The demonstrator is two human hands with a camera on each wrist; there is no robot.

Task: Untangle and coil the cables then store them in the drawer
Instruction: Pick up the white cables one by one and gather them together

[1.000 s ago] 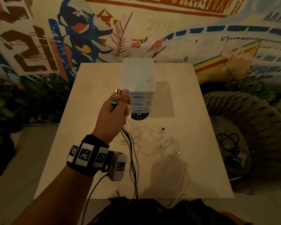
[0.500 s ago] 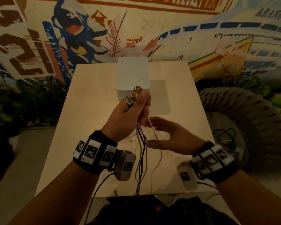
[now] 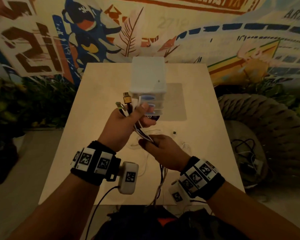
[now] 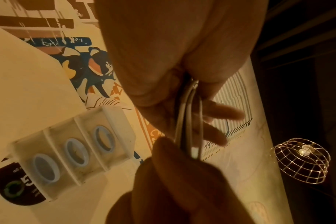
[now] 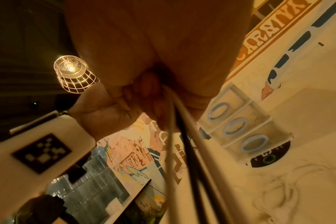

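My left hand (image 3: 128,118) is raised over the table and grips a bundle of cables (image 3: 142,132) just below their plugs (image 3: 126,99), which stick up above the fist. Just below it, my right hand (image 3: 156,144) is closed round the same bundle; the strands hang from it down past the table's near edge (image 3: 160,184). In the left wrist view the cables (image 4: 190,124) run from my palm into the right hand's fingers. A white three-drawer unit (image 3: 147,78) with blue ring handles stands behind the hands, its drawers closed. Thin white cables (image 3: 185,146) lie loose on the table.
The pale table (image 3: 97,118) stands against a painted wall. A small white connector (image 3: 174,133) lies right of my hands. A dark round sticker (image 4: 11,188) sits under the drawer unit. A woven pouf (image 3: 267,129) holding dark cables (image 3: 246,149) is at the right.
My right hand came into view from the right and closed round the bundle below the left hand. The left hand kept its grip, and some fingers have loosened and spread.
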